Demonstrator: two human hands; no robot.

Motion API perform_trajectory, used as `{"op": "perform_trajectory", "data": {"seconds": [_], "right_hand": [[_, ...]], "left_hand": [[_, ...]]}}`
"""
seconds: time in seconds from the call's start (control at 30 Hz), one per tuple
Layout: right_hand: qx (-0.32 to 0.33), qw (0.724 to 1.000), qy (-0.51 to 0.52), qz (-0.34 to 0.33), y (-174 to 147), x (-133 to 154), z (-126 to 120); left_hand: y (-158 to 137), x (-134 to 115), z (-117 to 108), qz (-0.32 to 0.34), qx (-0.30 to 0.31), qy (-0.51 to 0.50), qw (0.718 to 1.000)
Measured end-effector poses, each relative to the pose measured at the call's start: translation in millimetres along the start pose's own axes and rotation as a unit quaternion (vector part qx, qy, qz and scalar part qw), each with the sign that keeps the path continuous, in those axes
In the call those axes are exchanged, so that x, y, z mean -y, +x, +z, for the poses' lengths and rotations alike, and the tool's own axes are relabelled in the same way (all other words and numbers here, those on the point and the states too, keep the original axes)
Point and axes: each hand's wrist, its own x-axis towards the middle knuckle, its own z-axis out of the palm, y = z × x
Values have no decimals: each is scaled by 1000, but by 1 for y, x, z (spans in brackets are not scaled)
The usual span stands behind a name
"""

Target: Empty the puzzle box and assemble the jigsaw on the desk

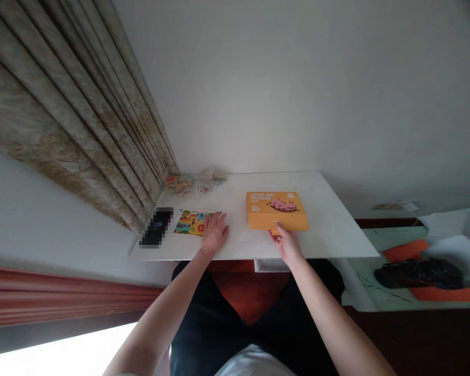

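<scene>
Head view: orange puzzle box (276, 213), white lettering (262, 196).

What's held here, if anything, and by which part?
The orange puzzle box, by the middle of its near side, in the right grip; the left grip rests on the picture sheet.

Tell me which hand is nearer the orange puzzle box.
Right. The right hand holds the near side of the orange puzzle box; the left hand is apart, left of it, resting on the colourful picture sheet.

Patterned curtain (102, 99) beside pale wall (250, 94).
</scene>
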Motion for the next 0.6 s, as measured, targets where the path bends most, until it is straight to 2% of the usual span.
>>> {"op": "perform_trajectory", "data": {"seconds": [0.13,0.27,0.4,0.5,0.6], "right_hand": [[44,998,-28,30,-26,-18,9],[79,993,-83,5,-36,-6,8],[110,972,-155,-141,-26,35,13],[105,935,-234,-245,2,78,25],[57,882,-325,-336,43,113,32]], "left_hand": [[-1,-18,9,65,7,-112,992],[11,-34,12,74,1,-187,980],[30,-44,11,39,-29,-260,964],[39,-51,14,4,-36,-300,953],[48,-55,19,8,-19,-284,959]]}}
